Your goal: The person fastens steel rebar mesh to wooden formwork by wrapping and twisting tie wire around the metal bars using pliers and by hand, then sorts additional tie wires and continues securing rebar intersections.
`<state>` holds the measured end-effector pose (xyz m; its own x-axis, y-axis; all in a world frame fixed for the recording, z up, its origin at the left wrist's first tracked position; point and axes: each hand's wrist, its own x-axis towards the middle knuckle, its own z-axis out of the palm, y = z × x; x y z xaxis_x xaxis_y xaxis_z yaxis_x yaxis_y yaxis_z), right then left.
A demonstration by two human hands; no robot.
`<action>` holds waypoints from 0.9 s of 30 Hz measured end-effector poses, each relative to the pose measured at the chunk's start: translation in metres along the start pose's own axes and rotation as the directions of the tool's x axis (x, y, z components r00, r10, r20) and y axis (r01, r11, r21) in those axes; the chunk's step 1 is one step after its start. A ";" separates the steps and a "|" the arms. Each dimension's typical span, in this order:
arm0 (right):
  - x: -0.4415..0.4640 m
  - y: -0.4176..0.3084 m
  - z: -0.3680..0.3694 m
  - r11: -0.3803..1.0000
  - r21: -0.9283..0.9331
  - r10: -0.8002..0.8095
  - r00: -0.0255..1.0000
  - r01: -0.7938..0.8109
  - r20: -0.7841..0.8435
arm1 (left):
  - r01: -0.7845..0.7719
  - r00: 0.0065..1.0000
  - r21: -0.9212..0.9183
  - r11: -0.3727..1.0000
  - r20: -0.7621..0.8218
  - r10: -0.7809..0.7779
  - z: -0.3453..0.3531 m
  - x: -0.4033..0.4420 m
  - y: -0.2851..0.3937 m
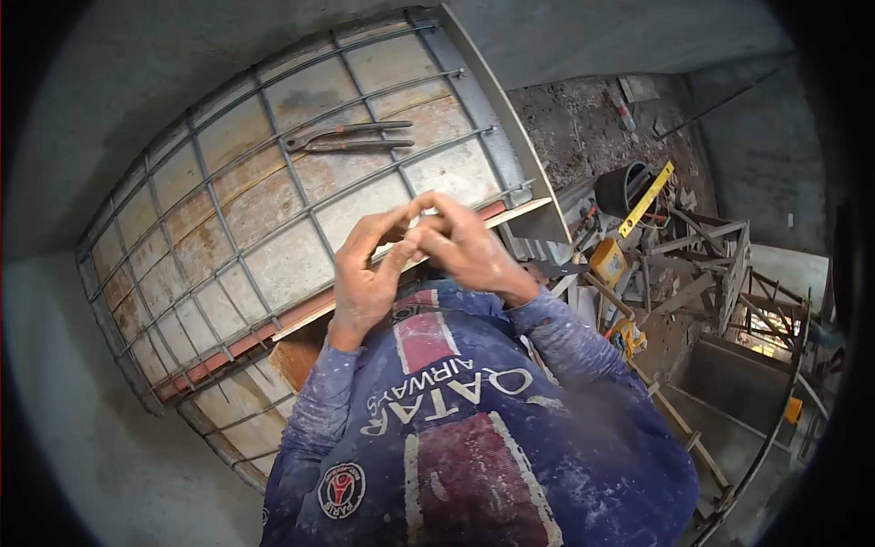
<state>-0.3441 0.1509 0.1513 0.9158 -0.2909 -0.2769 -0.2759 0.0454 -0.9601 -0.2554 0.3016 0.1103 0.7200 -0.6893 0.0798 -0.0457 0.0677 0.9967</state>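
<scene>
Head view shows left hand (366, 266) and right hand (467, 248) touching, fingers curled, grasp unclear, near pincers (299, 143) on metal bars (241, 258).

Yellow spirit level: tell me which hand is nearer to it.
Right. The yellow spirit level is off to the person's right; the right hand is on that side, while the left hand is farther left, beyond the right one.

The left hand (369, 272) and right hand (469, 252) meet at their fingertips; whatever they might hold is too small to tell. From them, pincers (333, 144) lie on the bar grid (219, 210) at 11 o'clock, handles towards 3. Between 2 and 3 o'clock, a yellow level (646, 200) slants beside a bucket (612, 193).
</scene>
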 end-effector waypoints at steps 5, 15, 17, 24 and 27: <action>0.008 0.011 0.003 0.996 0.055 0.058 0.983 -0.068 0.174 | 0.123 0.992 0.116 0.986 -0.003 -0.123 -0.023 -0.015 -0.005; 0.018 0.033 -0.057 0.809 -0.555 -0.088 0.974 0.192 0.208 | 0.226 0.967 0.237 0.945 -0.168 -0.189 0.016 -0.007 -0.014; 0.024 0.039 -0.104 0.721 -0.686 -0.038 0.994 0.100 0.105 | 0.152 0.985 0.510 0.847 -0.148 -0.088 0.017 -0.002 -0.025; 0.022 0.062 -0.221 0.223 -0.974 0.022 0.998 0.051 0.057 | 0.199 0.974 0.636 0.746 -0.041 -0.225 0.013 0.003 -0.052; 0.024 0.065 -0.222 0.241 -0.968 0.028 0.996 0.071 0.080 | 0.283 0.949 0.601 0.747 -0.064 -0.308 0.014 0.004 -0.049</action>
<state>-0.4049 -0.0653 0.0909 0.9281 -0.2124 -0.3058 -0.2844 -0.9346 -0.2138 -0.2595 0.2855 0.0619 0.7421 -0.6287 -0.2323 -0.2464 -0.5782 0.7778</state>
